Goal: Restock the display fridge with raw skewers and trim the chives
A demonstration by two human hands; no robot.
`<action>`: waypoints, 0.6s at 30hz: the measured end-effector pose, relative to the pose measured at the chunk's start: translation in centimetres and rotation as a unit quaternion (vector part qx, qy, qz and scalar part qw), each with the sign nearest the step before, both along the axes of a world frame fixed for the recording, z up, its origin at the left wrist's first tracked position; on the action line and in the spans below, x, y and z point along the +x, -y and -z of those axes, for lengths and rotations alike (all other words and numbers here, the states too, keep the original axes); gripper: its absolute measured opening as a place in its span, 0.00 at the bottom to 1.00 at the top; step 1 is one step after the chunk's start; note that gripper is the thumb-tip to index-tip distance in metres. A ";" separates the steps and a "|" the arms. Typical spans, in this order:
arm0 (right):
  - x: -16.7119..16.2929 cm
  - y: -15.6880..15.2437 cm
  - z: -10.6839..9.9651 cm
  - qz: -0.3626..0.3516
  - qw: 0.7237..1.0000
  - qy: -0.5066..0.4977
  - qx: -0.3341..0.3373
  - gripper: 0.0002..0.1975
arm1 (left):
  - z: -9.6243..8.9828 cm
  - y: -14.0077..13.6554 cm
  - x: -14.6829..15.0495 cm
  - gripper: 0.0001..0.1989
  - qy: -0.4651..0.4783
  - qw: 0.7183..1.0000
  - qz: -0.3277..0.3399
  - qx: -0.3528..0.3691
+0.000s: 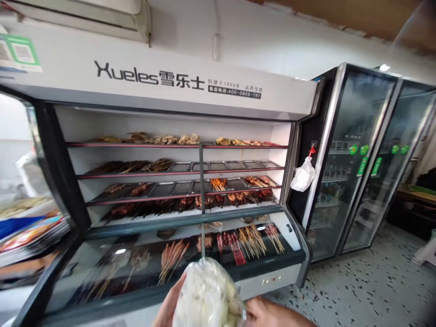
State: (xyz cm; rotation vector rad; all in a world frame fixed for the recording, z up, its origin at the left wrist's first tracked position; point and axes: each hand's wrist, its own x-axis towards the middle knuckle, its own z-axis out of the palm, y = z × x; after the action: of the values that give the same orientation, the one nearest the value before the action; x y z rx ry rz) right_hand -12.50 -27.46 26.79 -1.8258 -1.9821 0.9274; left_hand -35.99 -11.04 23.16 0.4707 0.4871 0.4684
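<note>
A clear plastic bag (207, 295) filled with pale, whitish pieces is held up at the bottom middle of the head view. I cannot make out what the pieces are. My left hand (170, 300) grips the bag from its left side, with most of its fingers hidden behind it. On the other side, my right hand (269, 312) has its fingers closed on the bag's lower right edge. Beyond the bag stands a display fridge (235, 97) with skewers laid out on its shelves and in the lower glass-covered section.
A glass-door fridge (357, 163) stands to the right on the speckled floor (371, 286). Between the two fridges hangs a white plastic bag (303, 175). At the left edge is a blurred pile of packets (34, 236). An air conditioner (85, 18) hangs overhead.
</note>
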 end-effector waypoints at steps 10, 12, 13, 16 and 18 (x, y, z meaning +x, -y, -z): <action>2.3 0.3 -3.1 -0.002 0.998 0.047 -0.047 0.11 | -1.6 -0.9 1.2 0.28 0.030 1.000 -0.006 -0.003; 2.3 0.6 -3.3 -0.009 0.998 0.055 -0.038 0.12 | -1.4 -0.9 1.0 0.28 0.026 1.000 -0.006 0.001; 2.3 0.7 -3.5 -0.013 0.997 0.062 -0.038 0.12 | -1.3 -0.9 0.9 0.28 0.023 1.000 -0.008 0.004; 2.2 0.6 -4.4 -0.016 0.995 0.077 -0.061 0.11 | -0.9 -1.6 0.6 0.26 -0.007 0.999 -0.034 0.012; 2.3 0.5 -5.0 -0.014 0.993 0.073 -0.090 0.11 | -0.5 -2.7 0.6 0.24 -0.053 0.997 -0.048 0.014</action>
State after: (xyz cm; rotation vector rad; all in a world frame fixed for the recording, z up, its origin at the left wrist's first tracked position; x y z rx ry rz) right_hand -10.24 -27.94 31.78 -2.0210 -2.0746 1.0387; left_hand -35.37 -8.33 23.61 0.5034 0.6082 0.5445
